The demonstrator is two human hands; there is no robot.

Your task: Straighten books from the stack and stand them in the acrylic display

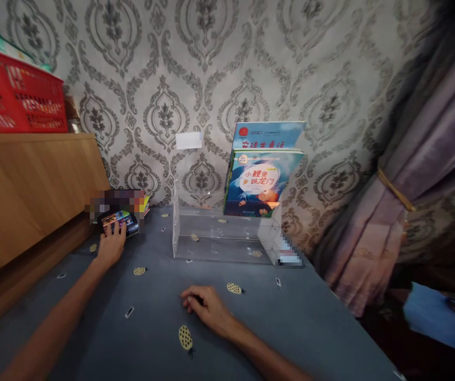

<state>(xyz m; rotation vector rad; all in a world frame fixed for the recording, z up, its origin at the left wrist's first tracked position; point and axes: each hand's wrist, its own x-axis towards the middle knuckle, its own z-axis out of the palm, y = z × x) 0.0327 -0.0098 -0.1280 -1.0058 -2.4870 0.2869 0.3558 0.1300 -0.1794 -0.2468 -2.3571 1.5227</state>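
My left hand [111, 243] reaches to the far left of the table, its fingers spread over the cover of a dark book [130, 223] with colourful pictures. The fingertips touch the cover; the thumb is hard to make out. Behind that book lie other books [124, 197], partly blurred out. My right hand [209, 307] rests on the tablecloth near the middle, fingers loosely curled, a gap between thumb and forefinger, nothing visible in it. Beyond it stands a clear acrylic book rack [215, 248]. A blue picture book [257, 185] leans in its right side, with another blue book [269, 132] behind.
The grey tablecloth [152, 328] has a pineapple print. A wooden cabinet [33, 180] borders the left side, with a red basket [41, 100] on top. A pale, blurred item [290, 256] lies right of the rack. A tied curtain [394, 222] hangs at the right.
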